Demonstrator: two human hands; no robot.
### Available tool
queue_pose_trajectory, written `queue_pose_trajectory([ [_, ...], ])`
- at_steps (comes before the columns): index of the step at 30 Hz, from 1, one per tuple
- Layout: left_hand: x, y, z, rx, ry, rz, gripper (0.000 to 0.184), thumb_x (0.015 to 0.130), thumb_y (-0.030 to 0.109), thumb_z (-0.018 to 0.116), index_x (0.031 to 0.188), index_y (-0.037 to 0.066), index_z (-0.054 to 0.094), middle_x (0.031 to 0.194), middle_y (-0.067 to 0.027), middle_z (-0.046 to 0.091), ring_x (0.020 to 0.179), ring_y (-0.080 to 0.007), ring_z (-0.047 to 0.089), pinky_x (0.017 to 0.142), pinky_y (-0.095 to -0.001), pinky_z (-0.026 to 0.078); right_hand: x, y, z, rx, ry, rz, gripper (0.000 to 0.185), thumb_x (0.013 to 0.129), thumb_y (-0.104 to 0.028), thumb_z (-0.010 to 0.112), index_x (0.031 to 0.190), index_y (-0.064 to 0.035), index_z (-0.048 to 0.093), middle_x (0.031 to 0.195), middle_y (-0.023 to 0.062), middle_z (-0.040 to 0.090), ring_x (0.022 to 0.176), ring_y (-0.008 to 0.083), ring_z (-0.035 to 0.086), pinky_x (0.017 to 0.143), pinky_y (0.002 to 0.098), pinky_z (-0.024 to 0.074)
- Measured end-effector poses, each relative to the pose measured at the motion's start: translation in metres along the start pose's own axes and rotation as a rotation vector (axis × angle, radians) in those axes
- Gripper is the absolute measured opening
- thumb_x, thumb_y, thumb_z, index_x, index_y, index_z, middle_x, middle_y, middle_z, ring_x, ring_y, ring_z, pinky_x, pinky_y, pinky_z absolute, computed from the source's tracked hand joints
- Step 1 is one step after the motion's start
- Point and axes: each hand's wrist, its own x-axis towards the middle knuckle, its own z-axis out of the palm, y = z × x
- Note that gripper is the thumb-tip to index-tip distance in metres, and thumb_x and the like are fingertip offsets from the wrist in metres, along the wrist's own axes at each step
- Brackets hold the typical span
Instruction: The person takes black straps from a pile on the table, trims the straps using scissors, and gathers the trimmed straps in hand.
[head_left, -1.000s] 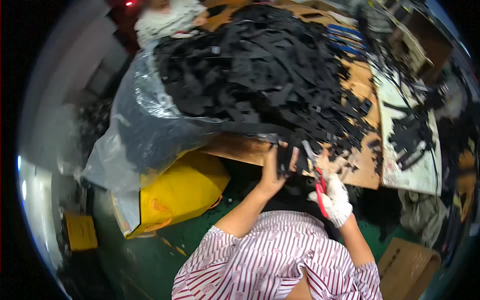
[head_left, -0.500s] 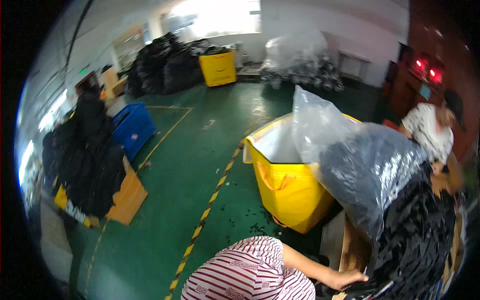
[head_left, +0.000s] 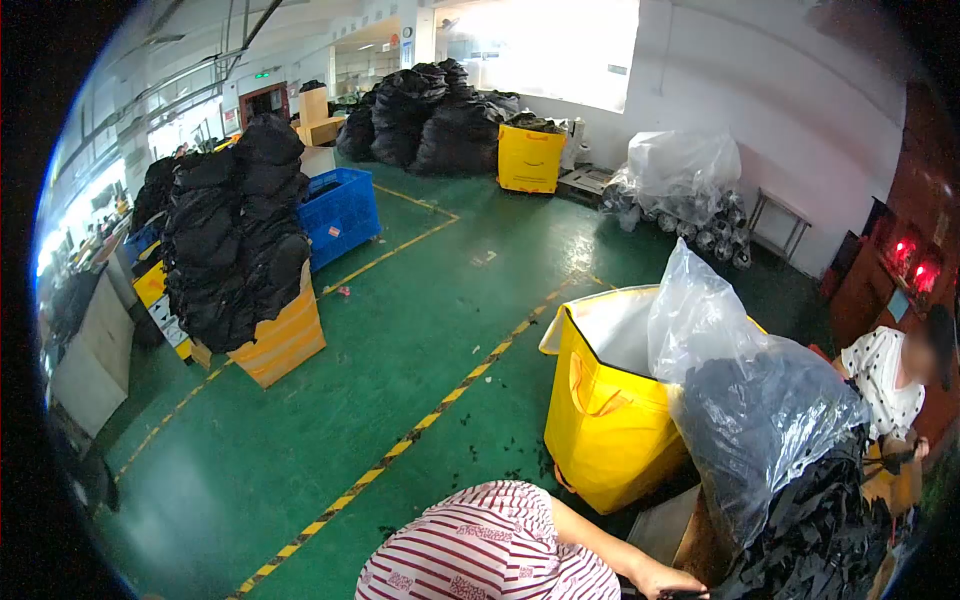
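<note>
Where they heap up, black strips (head_left: 800,550) tangle.

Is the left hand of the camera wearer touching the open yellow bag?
No, the left hand is at the bottom edge near the black strips, clearly apart from the yellow bag.

1. A bare left hand (head_left: 664,579) rests beside a heap of black strips (head_left: 815,535).
2. A clear plastic bag (head_left: 760,425) bulges beside a yellow bin (head_left: 610,440).
3. A co-worker (head_left: 886,385) appears at far right.
</note>
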Motion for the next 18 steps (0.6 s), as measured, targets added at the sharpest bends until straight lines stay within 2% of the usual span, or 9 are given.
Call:
queue_pose_trajectory([
  [2,0.001,-0.003,0.001,0.011,-0.142,0.198,0.066,0.077,0.042,0.066,0.123,0.000,0.045,0.112,-0.0210,0.052,0.103,-0.0362,0.049,0.088,-0.0419,0.039,0.004,-0.001,0.014,0.014,0.002,0.071,0.030,0.085,-0.009,0.053,0.114,-0.0018,0.050,0.090,0.0136,0.053,0.067,0.0216,0.053,0.059,0.0292,0.0459],
  [4,-0.004,0.002,0.010,0.007,-0.194,0.048,0.065,0.078,0.044,0.063,0.122,0.000,0.045,0.107,-0.0220,0.052,0.099,-0.0372,0.049,0.085,-0.0428,0.040,0.010,-0.004,0.030,0.028,0.009,0.136,0.028,0.086,-0.012,0.052,0.113,-0.0023,0.051,0.087,0.0121,0.053,0.065,0.0204,0.052,0.057,0.0285,0.0450],
  [9,-0.005,-0.002,0.011,0.103,-0.318,-0.014,0.060,0.076,0.041,0.065,0.117,0.000,0.050,0.104,-0.0240,0.053,0.097,-0.0374,0.051,0.082,-0.0435,0.041,0.029,-0.021,0.077,0.052,0.039,0.300,0.026,0.088,-0.019,0.048,0.109,-0.0036,0.053,0.077,0.0085,0.052,0.057,0.0175,0.049,0.050,0.0269,0.0428],
  [13,-0.016,-0.039,0.018,0.206,-0.235,0.015,0.057,0.074,0.035,0.067,0.116,0.000,0.049,0.105,-0.0239,0.056,0.098,-0.0369,0.053,0.084,-0.0441,0.043,0.042,-0.035,0.097,0.047,0.133,0.439,0.027,0.090,-0.024,0.046,0.106,-0.0047,0.055,0.070,0.0055,0.052,0.051,0.0151,0.048,0.045,0.0256,0.0411],
  [14,0.003,-0.001,0.009,0.037,-0.229,-0.002,0.027,0.084,0.016,0.046,0.104,-0.002,0.049,0.102,-0.0193,0.055,0.094,-0.0297,0.049,0.079,-0.0377,0.039,0.039,-0.041,0.091,0.039,0.210,0.467,0.027,0.090,-0.025,0.045,0.105,-0.0050,0.055,0.068,0.0048,0.051,0.050,0.0145,0.047,0.044,0.0252,0.0407],
  [15,0.006,-0.002,0.011,0.071,-0.156,-0.005,0.020,0.082,0.014,0.046,0.095,-0.001,0.049,0.098,-0.0202,0.053,0.088,-0.0294,0.048,0.076,-0.0390,0.038,0.029,-0.051,0.078,0.027,0.337,0.483,0.028,0.090,-0.027,0.044,0.104,-0.0052,0.056,0.066,0.0041,0.051,0.049,0.0139,0.047,0.043,0.0249,0.0403],
  [16,-0.006,-0.036,0.016,0.444,-0.058,-0.023,0.015,0.083,0.014,0.045,0.083,0.000,0.047,0.090,-0.0192,0.051,0.082,-0.0293,0.047,0.076,-0.0388,0.038,0.012,-0.064,0.059,0.013,0.503,0.485,0.029,0.091,-0.028,0.044,0.104,-0.0055,0.056,0.064,0.0034,0.051,0.047,0.0133,0.046,0.041,0.0246,0.0398],
  [17,0.009,-0.015,0.002,0.482,-0.099,0.066,0.020,0.086,0.018,0.044,0.076,0.001,0.046,0.081,-0.0164,0.049,0.079,-0.0276,0.045,0.075,-0.0395,0.037,-0.017,-0.087,0.045,0.007,0.697,0.472,0.030,0.091,-0.029,0.043,0.103,-0.0058,0.057,0.063,0.0026,0.051,0.046,0.0128,0.046,0.040,0.0242,0.0394],
  [18,0.018,-0.011,-0.002,0.294,-0.120,-0.149,0.022,0.088,0.020,0.044,0.077,0.003,0.051,0.083,-0.0139,0.052,0.079,-0.0246,0.048,0.077,-0.0380,0.039,-0.034,-0.075,0.007,-0.666,0.565,0.325,0.026,0.087,-0.024,0.048,0.101,-0.0033,0.057,0.081,0.0071,0.054,0.069,0.0203,0.051,0.063,0.0304,0.0415],
])
